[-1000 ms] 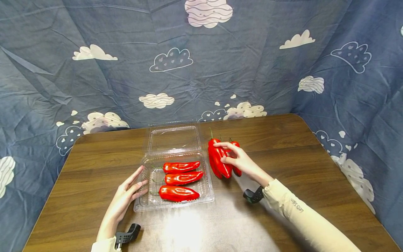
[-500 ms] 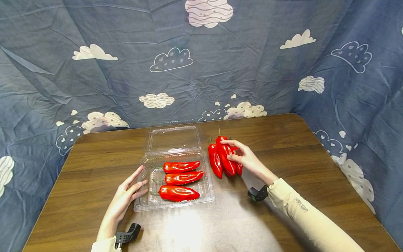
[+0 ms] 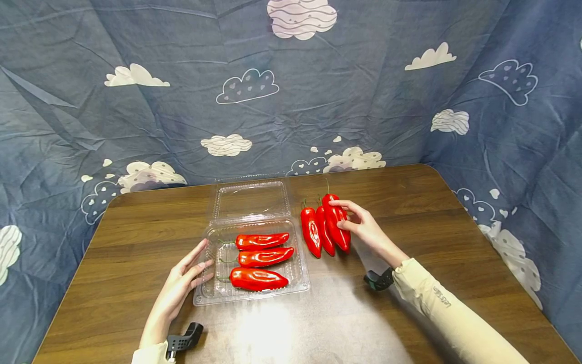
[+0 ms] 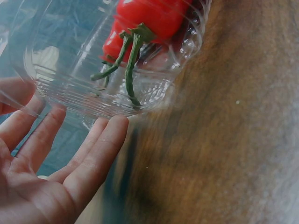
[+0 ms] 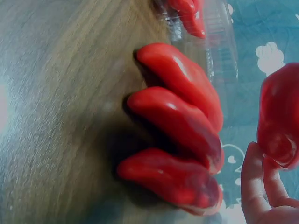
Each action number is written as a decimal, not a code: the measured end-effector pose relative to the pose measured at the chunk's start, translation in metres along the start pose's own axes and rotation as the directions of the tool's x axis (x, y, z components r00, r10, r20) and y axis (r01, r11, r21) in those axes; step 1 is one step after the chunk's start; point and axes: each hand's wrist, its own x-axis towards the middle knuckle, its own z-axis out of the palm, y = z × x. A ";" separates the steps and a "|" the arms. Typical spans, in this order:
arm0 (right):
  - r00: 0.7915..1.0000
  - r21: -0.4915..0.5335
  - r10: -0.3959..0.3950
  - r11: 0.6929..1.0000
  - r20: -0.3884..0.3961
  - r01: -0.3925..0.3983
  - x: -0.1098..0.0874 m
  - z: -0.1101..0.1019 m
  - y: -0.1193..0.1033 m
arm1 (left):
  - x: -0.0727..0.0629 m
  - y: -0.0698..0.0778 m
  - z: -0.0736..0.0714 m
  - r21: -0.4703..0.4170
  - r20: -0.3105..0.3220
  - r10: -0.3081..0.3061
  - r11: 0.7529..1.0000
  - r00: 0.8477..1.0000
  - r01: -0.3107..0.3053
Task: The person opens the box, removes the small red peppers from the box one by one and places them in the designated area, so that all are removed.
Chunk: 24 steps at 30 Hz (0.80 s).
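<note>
My right hand (image 3: pixel 366 227) holds a long red pepper (image 3: pixel 335 222) between thumb and fingers, raised over other red peppers. In the right wrist view, this pepper (image 5: pixel 282 114) sits at the right edge, apart from the three peppers (image 5: pixel 175 109) lying side by side on the table. The head view shows two of those, a left pepper (image 3: pixel 311 233) and a middle pepper (image 3: pixel 325 232); the third is hidden. My left hand (image 3: pixel 179 280), fingers fairly straight, touches the left side of a clear plastic container (image 3: pixel 300 283). Three red peppers (image 3: pixel 259 279) with green stems lie crosswise inside it.
The container's clear lid (image 3: pixel 252 199) lies folded back toward the rear of the wooden table (image 3: pixel 400 202). A blue cloth (image 3: pixel 182 111) with cloud prints hangs behind the table and along its right side. Each wrist wears a black mount (image 3: pixel 378 279).
My right hand has moved to the right with the pepper it holds, uncovering the left pepper and then the middle one on the table. My left hand and the container have stayed still.
</note>
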 end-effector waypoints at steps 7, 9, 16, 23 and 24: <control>0.999 0.017 0.029 0.999 -0.019 -0.028 -0.003 -0.006 0.003 | 0.000 0.000 0.000 0.001 -0.002 0.002 1.000 1.000 -0.002; 0.999 0.011 0.035 0.999 -0.028 -0.034 -0.004 -0.008 0.004 | 0.000 0.000 0.000 0.001 -0.002 0.002 1.000 1.000 -0.002; 0.996 0.018 0.060 0.998 -0.062 -0.059 -0.007 -0.013 0.008 | 0.000 0.000 0.000 -0.002 -0.003 0.003 1.000 1.000 -0.003; 0.990 0.003 0.076 0.997 -0.115 -0.076 -0.010 -0.020 0.013 | 0.000 0.000 0.000 -0.003 -0.004 -0.002 1.000 1.000 0.002; 0.989 0.003 0.079 0.997 -0.123 -0.080 -0.011 -0.021 0.014 | 0.000 0.000 0.000 -0.004 -0.003 -0.001 1.000 1.000 0.001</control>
